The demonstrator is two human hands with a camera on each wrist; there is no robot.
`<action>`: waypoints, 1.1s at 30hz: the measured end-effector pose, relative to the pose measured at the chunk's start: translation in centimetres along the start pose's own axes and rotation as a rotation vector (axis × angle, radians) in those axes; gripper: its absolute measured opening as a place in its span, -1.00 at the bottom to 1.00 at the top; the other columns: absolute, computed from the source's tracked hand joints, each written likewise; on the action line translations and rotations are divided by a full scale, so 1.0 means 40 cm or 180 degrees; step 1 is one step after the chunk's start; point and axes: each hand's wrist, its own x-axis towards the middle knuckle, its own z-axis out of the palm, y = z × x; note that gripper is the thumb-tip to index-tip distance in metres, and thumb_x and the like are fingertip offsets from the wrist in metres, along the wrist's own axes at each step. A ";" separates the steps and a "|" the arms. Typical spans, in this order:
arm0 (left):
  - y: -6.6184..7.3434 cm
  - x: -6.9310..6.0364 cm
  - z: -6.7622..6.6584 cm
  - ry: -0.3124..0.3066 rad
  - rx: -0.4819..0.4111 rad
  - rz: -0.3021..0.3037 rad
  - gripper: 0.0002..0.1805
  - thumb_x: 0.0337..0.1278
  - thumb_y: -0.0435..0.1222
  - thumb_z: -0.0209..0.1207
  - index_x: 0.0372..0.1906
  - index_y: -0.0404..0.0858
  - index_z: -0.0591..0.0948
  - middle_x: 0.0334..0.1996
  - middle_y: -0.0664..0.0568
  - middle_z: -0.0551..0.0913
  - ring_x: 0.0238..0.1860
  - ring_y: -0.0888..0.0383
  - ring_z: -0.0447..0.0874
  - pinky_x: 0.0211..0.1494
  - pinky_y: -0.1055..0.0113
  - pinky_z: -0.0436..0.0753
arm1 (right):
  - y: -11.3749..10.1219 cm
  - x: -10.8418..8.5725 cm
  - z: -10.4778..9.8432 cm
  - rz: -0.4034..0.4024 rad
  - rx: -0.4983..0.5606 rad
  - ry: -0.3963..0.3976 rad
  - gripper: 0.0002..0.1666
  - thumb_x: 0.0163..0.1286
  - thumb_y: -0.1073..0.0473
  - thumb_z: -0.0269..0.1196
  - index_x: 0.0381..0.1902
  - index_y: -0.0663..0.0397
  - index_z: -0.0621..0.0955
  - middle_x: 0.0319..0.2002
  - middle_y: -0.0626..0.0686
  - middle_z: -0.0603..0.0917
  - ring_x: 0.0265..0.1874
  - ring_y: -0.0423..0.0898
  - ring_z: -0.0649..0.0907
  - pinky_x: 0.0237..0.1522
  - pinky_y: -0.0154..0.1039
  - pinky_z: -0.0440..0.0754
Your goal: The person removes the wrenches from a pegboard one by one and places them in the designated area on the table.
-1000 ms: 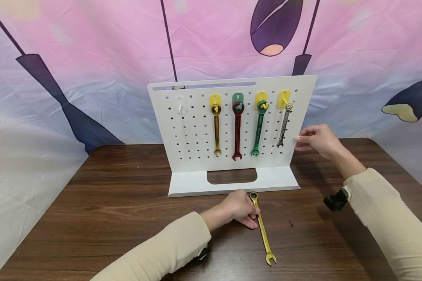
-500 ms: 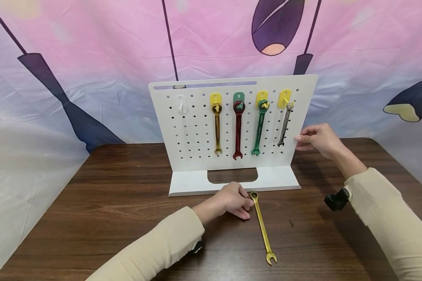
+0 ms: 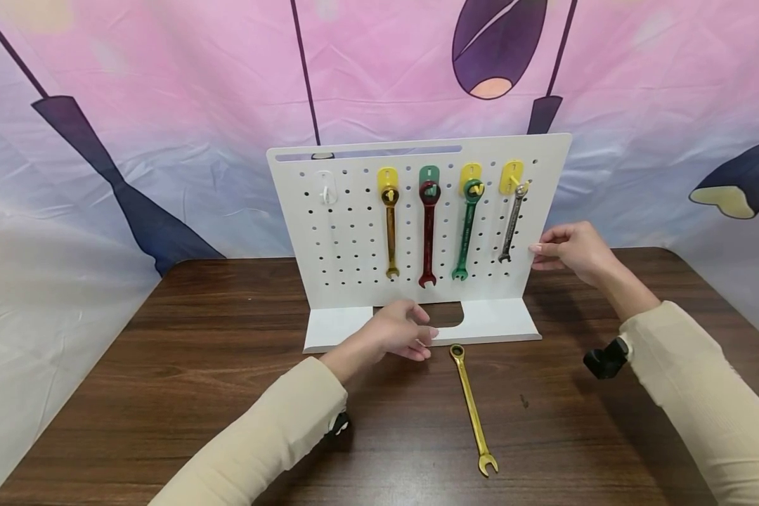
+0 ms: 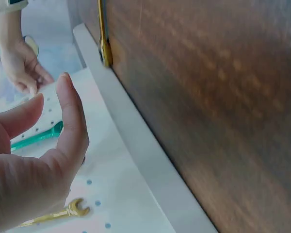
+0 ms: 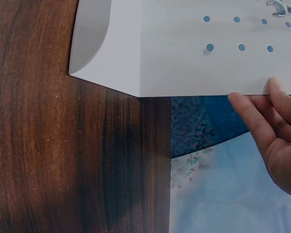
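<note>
A white pegboard [image 3: 367, 239] stands upright on the table. My right hand [image 3: 572, 251] pinches its right edge, thumb on the front; in the right wrist view the fingertips [image 5: 236, 98] meet that edge. My left hand [image 3: 395, 329] hovers by the board's base with loosely bent fingers and holds nothing. To its right, a gold wrench [image 3: 471, 407] lies on the table, ring end toward the board. From the hooks hang another gold wrench [image 3: 390, 235], a red wrench [image 3: 427, 239], a green wrench [image 3: 466, 235] and a small silver wrench [image 3: 511, 228].
A white hook [image 3: 326, 190] at the board's upper left carries no wrench. The dark wooden table [image 3: 196, 365] stretches out on both sides of the board. Behind it hangs a pink and blue printed cloth [image 3: 196, 105].
My left hand has let go of the gold wrench on the table and moved up and left to the board's base. The right hand stays at the board's edge.
</note>
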 end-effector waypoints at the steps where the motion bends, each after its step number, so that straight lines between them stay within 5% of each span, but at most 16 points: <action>1: 0.002 -0.001 -0.005 0.0025 0.0005 0.0019 -0.64 0.12 -0.50 0.12 0.01 -0.50 0.34 -0.39 -0.25 0.59 -0.61 0.16 0.55 -0.44 0.34 0.71 | 0.000 -0.001 -0.001 0.0001 0.0013 -0.0019 -0.74 0.28 0.37 0.16 -0.26 0.59 0.45 -0.47 0.04 0.62 -0.47 -0.10 0.65 -0.18 -0.04 0.67; 7: 0.013 -0.004 -0.033 0.0194 0.0088 0.0098 -0.65 0.13 -0.46 0.14 -0.01 -0.49 0.37 -0.31 -0.21 0.62 -0.53 0.14 0.59 -0.34 0.29 0.72 | -0.003 -0.003 -0.001 0.0001 -0.0011 -0.0022 -0.72 0.29 0.36 0.14 -0.24 0.62 0.44 -0.45 0.05 0.61 -0.45 -0.10 0.65 -0.18 -0.08 0.67; 18: 0.039 -0.014 -0.090 0.0532 0.0440 0.0208 -0.58 0.13 -0.33 0.18 0.07 -0.40 0.39 -0.15 -0.20 0.56 -0.06 -0.10 0.57 -0.08 0.17 0.66 | 0.000 -0.002 0.000 -0.0012 -0.0095 -0.0004 -0.71 0.30 0.34 0.14 -0.23 0.61 0.45 -0.43 0.06 0.59 -0.44 -0.09 0.66 -0.18 -0.08 0.68; 33: 0.087 -0.028 -0.153 0.1041 0.0409 0.0582 -0.61 0.16 -0.33 0.16 0.08 -0.34 0.40 -0.01 -0.19 0.49 -0.02 -0.03 0.48 -0.01 0.25 0.60 | -0.001 -0.001 0.001 -0.0013 -0.0028 0.0031 -0.77 0.30 0.37 0.13 -0.27 0.59 0.47 -0.43 0.08 0.59 -0.44 -0.06 0.65 -0.16 -0.05 0.67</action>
